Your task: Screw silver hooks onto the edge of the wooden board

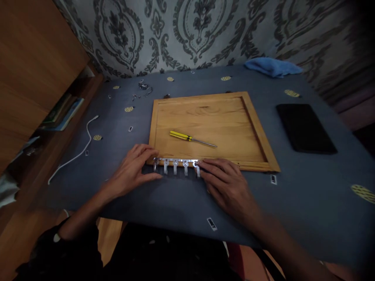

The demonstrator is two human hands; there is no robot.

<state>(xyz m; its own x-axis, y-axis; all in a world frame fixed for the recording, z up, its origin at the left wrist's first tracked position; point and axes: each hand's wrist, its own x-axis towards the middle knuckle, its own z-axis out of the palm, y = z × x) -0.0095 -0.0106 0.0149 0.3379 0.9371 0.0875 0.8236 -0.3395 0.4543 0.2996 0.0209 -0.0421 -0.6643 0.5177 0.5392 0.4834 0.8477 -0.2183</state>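
Observation:
A shiny metal hook rail (175, 160) with several hooks lies along the near edge of a wooden panel with a raised frame (202, 113). The hooks point toward me, over the panel's edge. My left hand (133, 168) is at the rail's left end, fingers on the frame's corner and thumb below, curved around that end. My right hand (227, 181) has its fingers closed on the right end, partly covering the last hook. A screwdriver with a yellow and black handle (180, 135) rests on the panel, its shaft pointing right.
The panel lies on a table with a dark blue patterned cover (293, 218). A black flat object (306, 128) and a blue cloth (272, 67) are at the right. Small metal bits (143, 86) lie at the back left, and a white cable (84, 148) along the left side.

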